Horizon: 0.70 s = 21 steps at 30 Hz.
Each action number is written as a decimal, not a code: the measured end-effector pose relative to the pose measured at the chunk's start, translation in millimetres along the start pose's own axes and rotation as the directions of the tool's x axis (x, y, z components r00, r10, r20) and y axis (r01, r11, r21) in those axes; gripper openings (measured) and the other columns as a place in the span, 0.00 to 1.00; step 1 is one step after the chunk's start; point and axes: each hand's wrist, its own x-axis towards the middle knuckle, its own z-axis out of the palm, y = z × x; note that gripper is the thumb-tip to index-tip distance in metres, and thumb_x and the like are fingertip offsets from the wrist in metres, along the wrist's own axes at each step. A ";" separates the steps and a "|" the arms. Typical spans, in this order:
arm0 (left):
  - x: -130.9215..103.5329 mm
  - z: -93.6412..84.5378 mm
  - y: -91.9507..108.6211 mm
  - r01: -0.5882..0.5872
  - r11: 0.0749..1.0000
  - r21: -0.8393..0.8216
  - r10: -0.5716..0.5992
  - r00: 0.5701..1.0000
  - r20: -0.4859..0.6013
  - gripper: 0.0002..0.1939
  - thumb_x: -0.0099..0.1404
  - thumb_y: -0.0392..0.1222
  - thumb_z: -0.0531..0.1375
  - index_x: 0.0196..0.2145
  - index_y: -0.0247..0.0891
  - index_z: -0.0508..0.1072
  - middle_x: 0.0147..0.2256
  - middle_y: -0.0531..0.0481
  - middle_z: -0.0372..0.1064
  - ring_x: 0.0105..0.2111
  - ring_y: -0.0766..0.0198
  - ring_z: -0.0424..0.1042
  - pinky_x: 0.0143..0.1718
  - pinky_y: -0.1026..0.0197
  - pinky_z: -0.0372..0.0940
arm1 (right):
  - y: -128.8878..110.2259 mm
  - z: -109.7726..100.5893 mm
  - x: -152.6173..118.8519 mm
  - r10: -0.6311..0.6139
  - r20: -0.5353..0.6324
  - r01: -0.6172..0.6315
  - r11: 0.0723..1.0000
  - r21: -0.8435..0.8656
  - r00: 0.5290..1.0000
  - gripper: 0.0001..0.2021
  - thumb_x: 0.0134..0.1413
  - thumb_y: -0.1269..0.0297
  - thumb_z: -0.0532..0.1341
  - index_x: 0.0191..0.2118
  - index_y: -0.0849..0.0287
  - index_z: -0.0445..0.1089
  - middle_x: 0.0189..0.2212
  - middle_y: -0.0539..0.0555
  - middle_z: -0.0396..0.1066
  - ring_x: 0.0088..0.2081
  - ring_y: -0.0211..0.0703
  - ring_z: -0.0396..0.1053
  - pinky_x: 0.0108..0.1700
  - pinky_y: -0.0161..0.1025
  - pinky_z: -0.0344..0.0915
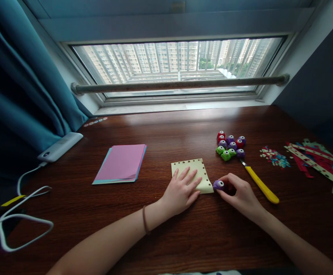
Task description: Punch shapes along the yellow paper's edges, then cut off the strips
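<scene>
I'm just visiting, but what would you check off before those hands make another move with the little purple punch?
1. Sheet held down: ok. The left hand lies spread on the pale yellow sheet.
2. Punch in grip: ok. The right hand holds the purple punch at the sheet's right-hand edge.
3. Paper seated in the punch's slot: cannot tell. The slot is not visible.
4. Yellow-handled tool away from the fingers: ok. It lies right of the right hand, not touching it.
5. Table tidied of scraps: not ok. Confetti and cut strips lie loose at the right.
</scene>
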 end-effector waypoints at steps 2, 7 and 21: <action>0.0 0.4 0.0 -0.002 1.000 -0.001 0.002 1.000 -0.007 0.21 0.69 0.49 0.47 0.58 0.44 0.58 0.60 0.47 0.48 0.60 0.49 0.42 0.56 0.37 0.44 | 2.1 -0.3 -0.4 0.015 -0.003 -0.015 1.000 0.018 1.000 0.04 0.51 0.69 0.61 0.34 0.59 0.66 0.29 0.49 0.66 0.30 0.40 0.64 0.30 0.36 0.60; 0.1 0.8 -0.2 0.002 1.000 0.005 -0.002 1.000 -0.015 0.21 0.69 0.49 0.47 0.58 0.45 0.58 0.60 0.47 0.48 0.60 0.49 0.43 0.56 0.37 0.44 | 7.8 -0.7 -1.2 0.074 0.019 -0.075 0.992 0.104 0.997 0.08 0.51 0.62 0.63 0.36 0.59 0.70 0.30 0.51 0.69 0.31 0.42 0.67 0.31 0.36 0.63; 0.1 0.1 0.4 0.014 1.000 0.009 -0.013 1.000 -0.014 0.21 0.69 0.49 0.47 0.57 0.46 0.58 0.60 0.48 0.47 0.60 0.49 0.43 0.56 0.38 0.44 | 4.8 -3.3 -0.8 0.009 0.014 -0.010 0.995 0.098 1.000 0.07 0.53 0.65 0.61 0.39 0.58 0.70 0.36 0.53 0.69 0.35 0.44 0.67 0.34 0.37 0.65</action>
